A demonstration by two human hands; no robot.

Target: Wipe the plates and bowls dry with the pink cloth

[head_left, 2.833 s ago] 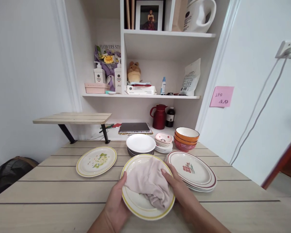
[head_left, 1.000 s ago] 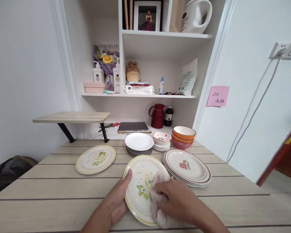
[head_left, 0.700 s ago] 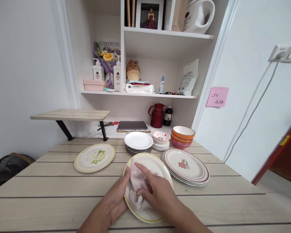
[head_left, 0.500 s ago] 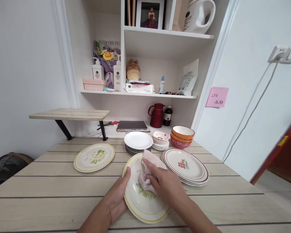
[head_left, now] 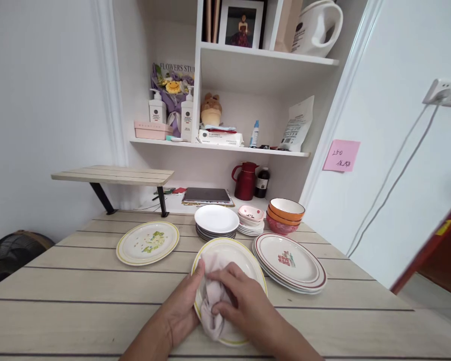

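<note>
A white plate with a yellow rim (head_left: 250,260) is tilted up slightly at the front of the table. My left hand (head_left: 182,306) grips its left edge, thumb on top and fingers underneath. In my right hand (head_left: 244,301) is a pale pink cloth (head_left: 212,296), pressed bunched against the left part of the plate's face. Cloth and hand cover most of the plate's printed pattern. A similar plate with a green floral print (head_left: 148,243) lies flat to the left. Close by on the right is a stack of red-rimmed plates (head_left: 270,245).
Behind stand a stack of white plates (head_left: 217,219), small pink dishes (head_left: 251,214) and orange bowls (head_left: 285,208). A raised wooden shelf (head_left: 113,175) is at the back left. A red jug (head_left: 245,181) and a laptop (head_left: 206,194) sit beneath the white shelving (head_left: 263,55).
My right hand has swept the cloth from the plate's upper middle down to its left side. My left hand keeps its hold on the edge. The view has shifted slightly.
</note>
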